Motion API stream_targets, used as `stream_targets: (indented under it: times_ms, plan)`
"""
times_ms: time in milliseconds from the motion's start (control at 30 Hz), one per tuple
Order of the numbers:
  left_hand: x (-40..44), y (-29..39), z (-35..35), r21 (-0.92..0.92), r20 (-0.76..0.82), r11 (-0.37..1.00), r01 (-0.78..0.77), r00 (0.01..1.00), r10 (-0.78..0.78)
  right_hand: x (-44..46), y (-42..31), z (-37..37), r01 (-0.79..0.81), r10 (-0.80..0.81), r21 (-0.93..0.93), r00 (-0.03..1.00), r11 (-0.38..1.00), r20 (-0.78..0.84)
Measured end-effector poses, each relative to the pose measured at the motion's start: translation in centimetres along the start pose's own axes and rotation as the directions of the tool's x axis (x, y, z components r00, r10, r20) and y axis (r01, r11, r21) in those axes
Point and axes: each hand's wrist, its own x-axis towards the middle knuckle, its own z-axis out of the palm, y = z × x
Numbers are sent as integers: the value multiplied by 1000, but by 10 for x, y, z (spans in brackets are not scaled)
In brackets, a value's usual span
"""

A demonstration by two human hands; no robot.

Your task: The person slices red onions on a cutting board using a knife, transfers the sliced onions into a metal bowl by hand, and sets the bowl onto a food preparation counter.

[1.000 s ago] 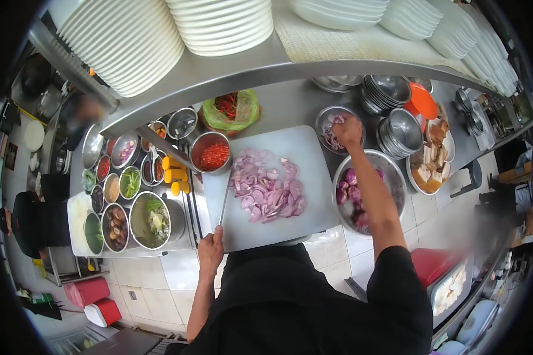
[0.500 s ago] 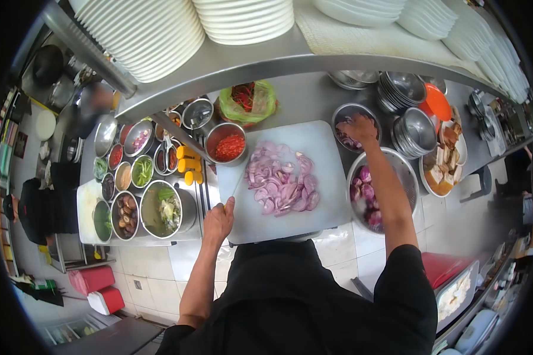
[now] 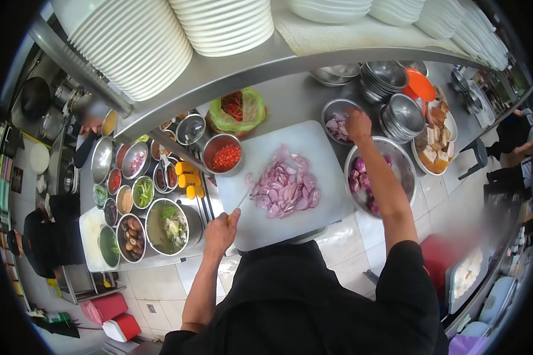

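My left hand [image 3: 221,231] is closed round the handle of a knife [image 3: 243,199], whose blade points up over the left part of the white cutting board [image 3: 334,198]. Sliced purple onions [image 3: 285,186] lie heaped on the middle of that board. At the right, my right hand [image 3: 357,125] is over the edge of a steel bowl [image 3: 327,113] that has onion slices in it. Its fingers are bent down, and what they hold, if anything, is too small to tell. Just below that bowl, whole purple onions [image 3: 361,181] fill part of a steel colander [image 3: 404,171].
A pot of chopped red chillies [image 3: 225,158] touches the board's upper left. Ingredient bowls [image 3: 143,192] crowd the left side. Stacked steel bowls [image 3: 405,112] stand upper right. A metal shelf [image 3: 231,72] with plates [image 3: 130,47] crosses above. Another person [image 3: 50,236] is at far left.
The knife tip has moved right to the edge of the sliced onions, which sit closer together. My right hand has moved from inside the steel bowl to its right edge.
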Motion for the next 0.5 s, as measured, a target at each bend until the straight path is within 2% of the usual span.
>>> stream_targets:
  times_ms: [67, 100, 167, 233, 300, 367, 400, 467, 500]
  plan:
    - [1, -7, 2, -10, -41, 1000, 2, 999, -3, 2, -13, -13, -153, 157, -47, 982, 987, 108]
    - [3, -9, 3, -4, -54, 1000, 29, 998, -29, -3, -15, -12, -158, 163, -51, 981, 986, 106]
    - [0, -13, 6, -4, -64, 998, 56, 996, -56, -21, -21, -7, 52, -19, 256, 991, 965, -129]
    - [-10, -12, 11, -32, -25, 999, 34, 999, -34, -57, -49, -20, 93, -102, 381, 995, 920, 3]
    - [-19, -17, 22, -61, 0, 997, 48, 999, -48, -122, -86, -20, 111, -140, 508, 990, 854, 20]
    - [-26, -16, 26, -113, 33, 991, 66, 998, -63, -180, -121, -37, 65, -189, 507, 962, 859, 195]
    - [-29, -16, 27, -119, 30, 990, 79, 997, -76, -198, -132, -33, 74, -203, 510, 958, 857, 201]
    - [-31, -16, 29, -185, 82, 975, 126, 990, -113, -223, -146, -19, 222, -277, 298, 948, 928, 158]
    - [-32, -16, 30, -185, 85, 974, 130, 990, -116, -223, -152, -11, 221, -278, 299, 947, 928, 162]
